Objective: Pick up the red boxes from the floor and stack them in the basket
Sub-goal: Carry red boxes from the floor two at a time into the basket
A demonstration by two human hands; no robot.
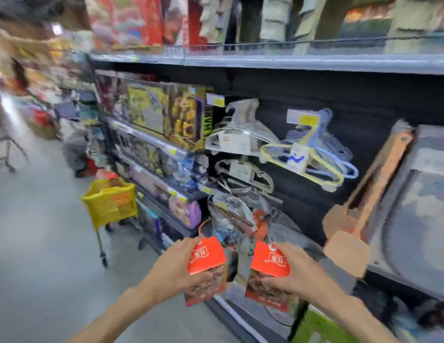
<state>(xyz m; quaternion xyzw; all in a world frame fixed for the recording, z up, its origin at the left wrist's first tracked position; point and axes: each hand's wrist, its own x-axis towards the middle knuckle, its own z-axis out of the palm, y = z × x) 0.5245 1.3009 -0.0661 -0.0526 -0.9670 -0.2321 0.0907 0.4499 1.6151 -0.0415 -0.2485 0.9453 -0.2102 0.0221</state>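
Note:
My left hand (172, 267) grips a red box (207, 262) by its left side, held in the air at lower centre. My right hand (294, 269) grips a second red box (270, 262) by its right side, close beside the first. Both boxes have red tops with a white label and a dark food picture lower down. The yellow basket (109, 200) stands on a wheeled frame to the left and farther off, against the shelving. Something red-orange shows through its mesh wall. The picture is blurred.
Store shelving (265, 61) runs along the right with boxed goods, hangers (307, 154) and trays. Grey floor (37, 243) stretches to the left. A metal cart frame (5, 147) stands at the far left. More goods are piled down the aisle.

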